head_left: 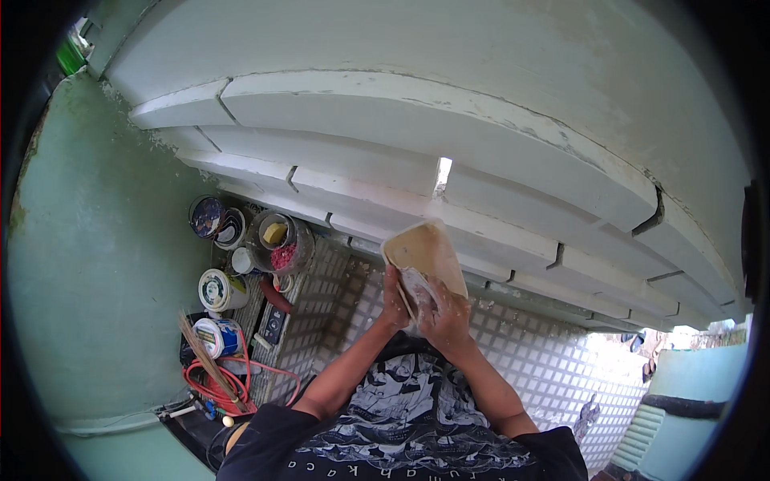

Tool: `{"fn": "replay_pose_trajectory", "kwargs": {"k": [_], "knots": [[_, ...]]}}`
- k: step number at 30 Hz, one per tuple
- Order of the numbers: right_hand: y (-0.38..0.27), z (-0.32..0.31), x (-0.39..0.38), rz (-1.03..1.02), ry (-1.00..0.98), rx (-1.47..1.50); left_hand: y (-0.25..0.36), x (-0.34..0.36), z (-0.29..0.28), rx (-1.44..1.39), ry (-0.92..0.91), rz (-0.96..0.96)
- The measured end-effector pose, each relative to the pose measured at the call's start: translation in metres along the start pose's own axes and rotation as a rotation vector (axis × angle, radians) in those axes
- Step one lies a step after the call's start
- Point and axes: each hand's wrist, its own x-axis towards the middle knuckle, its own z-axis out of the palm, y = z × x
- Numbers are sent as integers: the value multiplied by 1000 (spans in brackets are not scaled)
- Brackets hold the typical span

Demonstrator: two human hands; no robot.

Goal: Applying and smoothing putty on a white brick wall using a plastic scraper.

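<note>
A shallow beige plastic tub (pixel 425 244) is tilted in front of my chest. Pale wet residue coats its inside. My left hand (pixel 394 303) grips the tub by its near left side, with the thumb along the rim. Over the near end of the tub, my right hand (pixel 446 321) has its fingers bent and smeared with white paste. They press on a whitish lump (pixel 415 287); whether this is putty or a wet cloth I cannot tell. Both hands are below a slatted white panel (pixel 385 152).
To the left, paint buckets (pixel 222 290) and a clear tub (pixel 281 244) holding a yellow sponge (pixel 274 233) stand on a ledge by the green wall (pixel 120 240). An orange hose (pixel 212 381) and a straw brush (pixel 212 361) lie nearer. Patterned tiles (pixel 529 345) cover the floor.
</note>
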Motion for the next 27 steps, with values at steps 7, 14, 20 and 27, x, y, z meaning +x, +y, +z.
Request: {"fn": "replay_pose_trajectory", "kwargs": {"k": [7, 14, 20, 27], "knots": [[10, -27, 17, 239, 81, 213, 12, -12, -13, -388, -198, 26], [10, -5, -10, -32, 26, -402, -5, -18, -31, 39, 115, 191], [-6, 24, -21, 60, -47, -64, -27, -20, -49, 199, 169, 313], [33, 37, -25, 204, -20, -72, -10, -5, -56, 13, 160, 69]]}}
